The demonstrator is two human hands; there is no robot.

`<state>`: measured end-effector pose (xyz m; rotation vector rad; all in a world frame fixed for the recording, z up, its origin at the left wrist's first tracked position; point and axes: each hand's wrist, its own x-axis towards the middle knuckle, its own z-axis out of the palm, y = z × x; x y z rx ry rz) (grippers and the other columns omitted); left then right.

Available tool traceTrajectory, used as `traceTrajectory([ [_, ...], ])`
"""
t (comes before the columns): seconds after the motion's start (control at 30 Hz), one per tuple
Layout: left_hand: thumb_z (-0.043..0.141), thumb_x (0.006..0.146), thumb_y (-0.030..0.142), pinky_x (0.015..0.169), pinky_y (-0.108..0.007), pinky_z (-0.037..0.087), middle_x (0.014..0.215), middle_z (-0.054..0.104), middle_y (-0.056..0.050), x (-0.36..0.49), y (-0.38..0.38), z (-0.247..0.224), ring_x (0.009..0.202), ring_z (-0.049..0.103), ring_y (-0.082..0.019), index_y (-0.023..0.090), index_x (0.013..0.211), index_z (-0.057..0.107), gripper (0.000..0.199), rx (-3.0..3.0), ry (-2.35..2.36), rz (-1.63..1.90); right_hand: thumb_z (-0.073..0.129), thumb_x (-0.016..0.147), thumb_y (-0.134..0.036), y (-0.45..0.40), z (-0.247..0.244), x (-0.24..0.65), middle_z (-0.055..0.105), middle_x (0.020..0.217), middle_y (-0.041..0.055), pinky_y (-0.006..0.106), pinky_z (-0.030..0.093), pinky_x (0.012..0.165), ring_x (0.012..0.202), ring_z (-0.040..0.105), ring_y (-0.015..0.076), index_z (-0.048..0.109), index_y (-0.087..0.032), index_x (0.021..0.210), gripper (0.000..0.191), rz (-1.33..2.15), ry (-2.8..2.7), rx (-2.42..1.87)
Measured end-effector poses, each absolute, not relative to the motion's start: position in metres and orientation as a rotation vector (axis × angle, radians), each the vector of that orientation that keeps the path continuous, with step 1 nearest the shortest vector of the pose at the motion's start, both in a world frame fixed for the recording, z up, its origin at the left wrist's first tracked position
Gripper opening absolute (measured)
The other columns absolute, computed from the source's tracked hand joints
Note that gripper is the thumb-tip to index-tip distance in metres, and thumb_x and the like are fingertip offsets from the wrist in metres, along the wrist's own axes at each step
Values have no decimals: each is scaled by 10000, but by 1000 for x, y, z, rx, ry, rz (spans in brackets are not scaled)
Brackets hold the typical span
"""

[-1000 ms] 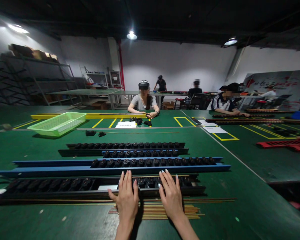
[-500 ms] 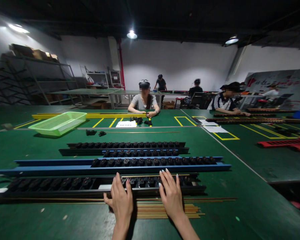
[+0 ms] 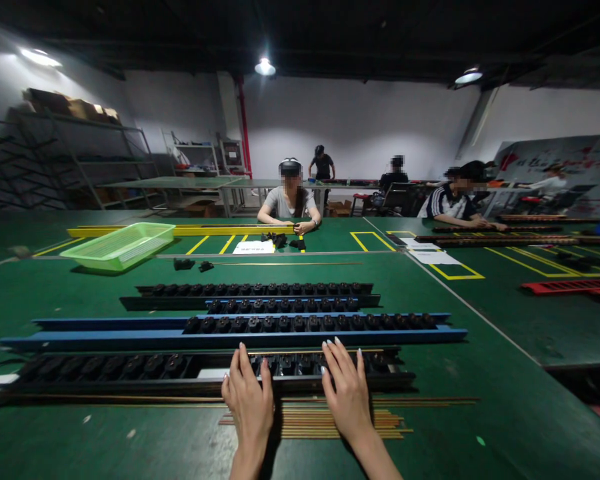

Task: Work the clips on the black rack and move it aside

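Note:
My left hand [image 3: 251, 400] lies over the near black channel [image 3: 180, 389], fingers stretched out and the thumb apart. To its right, my right hand [image 3: 347, 393] reaches over the same channel, its fingers extended along black socket-like blocks [image 3: 304, 365]. A thin brass-coloured rod [image 3: 300, 352] runs along the channel's far side, close to the fingertips of both hands. Whether the fingertips press on the rod or the blocks, I cannot tell. More black blocks [image 3: 113, 367] fill the channel's left part. Below the hands lies a bundle of brass-coloured rods [image 3: 310, 424], partly hidden by my wrists.
Beyond the near channel lie a blue channel [image 3: 105, 339] and another black channel [image 3: 165, 304], both holding black blocks. A green basket [image 3: 120, 248] stands at the back left by a yellow channel [image 3: 220, 231]. A co-worker [image 3: 290, 197] sits across the table [image 3: 480, 373].
My left hand has shifted a little to the right along the near channel, uncovering the left ends of the bundled rods. The right hand keeps nearly the same place.

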<state>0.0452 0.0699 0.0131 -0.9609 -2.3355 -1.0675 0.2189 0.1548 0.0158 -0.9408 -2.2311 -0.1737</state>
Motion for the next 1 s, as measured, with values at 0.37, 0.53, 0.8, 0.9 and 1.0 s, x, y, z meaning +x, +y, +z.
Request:
traceTrajectory([
  [0.37, 308, 946, 396, 1006, -514, 358, 1388, 417, -209, 52, 72, 11, 1272, 426, -301, 167, 1474, 189, 588, -1049, -2331, -1075, 407, 915, -203, 161, 13, 229, 515, 1380, 46, 480, 187, 1128, 1322, 411, 190, 353, -225, 1420, 508, -198, -2250, -962],
  [0.53, 346, 937, 407, 1008, -508, 360, 1411, 391, -211, 53, 71, 8, 1292, 401, -302, 169, 1477, 176, 614, -1135, -2330, -1052, 410, 918, -217, 164, 13, 235, 524, 1371, 53, 499, 181, 1129, 1315, 422, 198, 368, -233, 1413, 497, -167, -2227, -987],
  [0.8, 369, 936, 379, 1041, -581, 283, 1538, 181, -222, 78, 76, 23, 1386, 267, -339, 198, 1490, 108, 639, -1035, -2330, -884, 401, 919, -213, 166, 12, 239, 539, 1355, 63, 495, 221, 1114, 1309, 431, 205, 378, -226, 1408, 489, -178, -2185, -987],
  [0.9, 350, 944, 284, 1122, -544, 138, 1535, 270, -137, 98, 78, 27, 1414, 232, -256, 217, 1487, 133, 589, -1266, -2221, -749, 417, 918, -239, 166, 10, 238, 542, 1352, 58, 493, 190, 1122, 1306, 433, 206, 378, -218, 1406, 491, -219, -2187, -970],
  [1.0, 344, 940, 280, 1160, -435, -32, 1486, 385, -65, 114, 82, 26, 1371, 323, -167, 219, 1477, 188, 563, -1544, -2078, -678, 412, 921, -248, 167, 10, 238, 543, 1352, 55, 490, 154, 1131, 1308, 430, 205, 397, -210, 1394, 475, -232, -2191, -973],
])
